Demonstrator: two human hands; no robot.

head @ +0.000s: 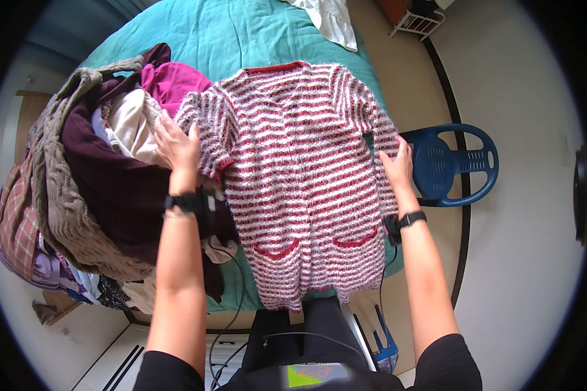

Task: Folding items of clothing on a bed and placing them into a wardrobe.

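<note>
A fuzzy red-and-white striped cardigan [303, 171] lies spread front up on a bed with a teal cover [200, 36]. Red trim edges its neck, its cuff and its two pockets. My left hand [177, 141] is by the cardigan's sleeve on the left, which is bent with its cuff pointing down; its fingers are apart, beside a cream garment [136, 122]. On the other sleeve, which runs down along the cardigan's side, rests my right hand [398, 163], thumb and fingers apart. Whether it pinches any knit cannot be told.
A heap of clothes stands at the left, with a dark maroon garment [112, 190], a grey-brown cable knit [73, 215] and a magenta cloth [173, 83]. White cloth [332, 22] lies at the bed's far edge. A blue plastic chair [435, 163] stands right of the bed. Cables hang near both wrists.
</note>
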